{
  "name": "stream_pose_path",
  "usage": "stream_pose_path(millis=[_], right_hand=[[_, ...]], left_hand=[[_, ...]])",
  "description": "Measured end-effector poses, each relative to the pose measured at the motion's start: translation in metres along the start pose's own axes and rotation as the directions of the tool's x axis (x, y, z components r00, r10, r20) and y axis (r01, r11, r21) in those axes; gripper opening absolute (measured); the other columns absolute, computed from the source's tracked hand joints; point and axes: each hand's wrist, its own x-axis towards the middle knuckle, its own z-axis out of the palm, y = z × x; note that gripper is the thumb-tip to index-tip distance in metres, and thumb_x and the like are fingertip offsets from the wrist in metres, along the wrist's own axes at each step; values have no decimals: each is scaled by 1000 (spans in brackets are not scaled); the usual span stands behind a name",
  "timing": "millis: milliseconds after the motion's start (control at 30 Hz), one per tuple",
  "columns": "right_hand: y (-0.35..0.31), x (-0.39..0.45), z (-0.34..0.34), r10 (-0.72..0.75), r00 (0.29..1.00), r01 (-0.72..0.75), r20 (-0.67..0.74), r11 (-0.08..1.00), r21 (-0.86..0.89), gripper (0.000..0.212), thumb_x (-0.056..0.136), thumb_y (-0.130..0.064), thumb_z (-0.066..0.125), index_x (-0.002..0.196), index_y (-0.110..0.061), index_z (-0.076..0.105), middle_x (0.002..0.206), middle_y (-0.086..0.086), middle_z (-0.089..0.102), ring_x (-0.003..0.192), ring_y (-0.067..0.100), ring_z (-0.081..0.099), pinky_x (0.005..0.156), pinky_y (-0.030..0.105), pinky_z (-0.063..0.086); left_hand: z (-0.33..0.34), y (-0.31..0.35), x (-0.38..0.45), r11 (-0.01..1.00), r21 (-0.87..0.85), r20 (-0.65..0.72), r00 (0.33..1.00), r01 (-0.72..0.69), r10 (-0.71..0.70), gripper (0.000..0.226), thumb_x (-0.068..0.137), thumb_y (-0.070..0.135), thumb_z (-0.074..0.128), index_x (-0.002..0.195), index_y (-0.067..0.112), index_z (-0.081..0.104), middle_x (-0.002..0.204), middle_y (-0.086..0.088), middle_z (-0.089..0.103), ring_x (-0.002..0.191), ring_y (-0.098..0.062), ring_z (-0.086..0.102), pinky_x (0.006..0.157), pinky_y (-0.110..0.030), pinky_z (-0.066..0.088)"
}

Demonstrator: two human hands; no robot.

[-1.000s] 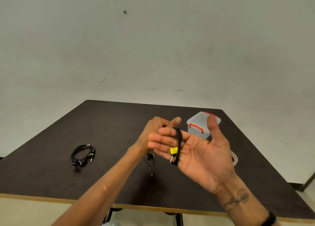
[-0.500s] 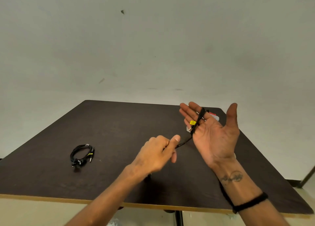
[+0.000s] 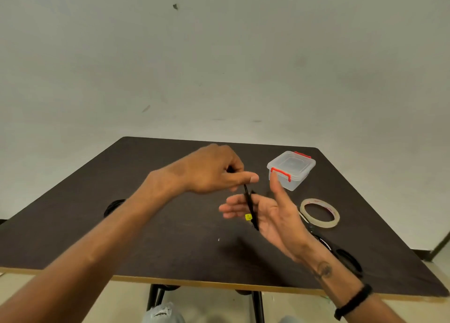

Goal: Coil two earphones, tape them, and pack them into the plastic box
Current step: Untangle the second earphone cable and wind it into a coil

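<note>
The black earphone cable (image 3: 250, 209) is up in the air over the middle of the table (image 3: 170, 237), wrapped across the fingers (image 3: 233, 207) of the right hand (image 3: 270, 215), with a little yellow tag (image 3: 248, 217) showing on it. The wraps run roughly up-and-down across the palm side, so the coil's long axis goes from the fingertip edge down toward the heel of the hand, tilted a bit.

Right hand's grip is wide open, fingers straight and spread, thumb up, basically acting as a spool. Left hand (image 3: 214, 170) is just above it, thumb and curled fingers pinching the loose end of the cable and leading it over the top.

So I'd say this is mid-coiling on one earphone. Next move probably needs another pass round the fingers, keeping tension so the loops don't slide off.

Further out: the tape roll (image 3: 319, 212) lies flat to the right, near the hand, and the plastic box (image 3: 291, 170) with red clips sits behind it, lid on. A second dark cable bundle (image 3: 112, 207) peeks out behind the left forearm.
</note>
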Motion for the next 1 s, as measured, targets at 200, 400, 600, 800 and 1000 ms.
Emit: stream_pose_path(millis=[200,400,600,800,1000], right_hand=[[-10,-13,9,4,975,-41,221,986,162,107,94,-84,13,107,9,65,86,25,62,77,30,55,82,41,46],[-23,-18,14,-52,991,-4,122,906,422,86,98,-81,22,73,-4,52,55,8,38,54,24,29,61,37,39],[-22,-18,13,-28,999,33,-19,774,632,70,100,-73,38,60,-16,32,45,1,17,44,15,15,50,32,20],[-18,-21,7,16,1000,-3,-11,691,723,57,102,-44,49,54,-19,31,44,-2,13,42,12,12,47,28,18],[-15,-23,5,41,999,-38,15,641,767,52,101,-31,49,52,-21,34,44,-5,14,40,10,12,42,25,22]], left_hand=[[13,-31,3,989,-143,-95,994,34,-48,60,94,60,63,62,10,59,47,12,48,46,-7,40,54,-22,34],[79,-46,-11,804,-593,-219,971,-51,-100,43,96,60,61,71,25,64,64,-1,42,60,-19,34,58,-34,29],[137,-26,-21,547,-831,-258,942,-104,-214,30,101,46,57,108,20,70,82,-4,59,71,-20,46,61,-28,40],[150,-13,-25,453,-881,-287,917,-138,-278,24,101,39,58,107,18,68,83,-4,60,70,-9,51,64,-21,43],[155,-11,-26,758,-635,-425,887,-151,-179,15,108,21,54,119,20,65,98,-4,71,88,-26,69,81,-48,57]])
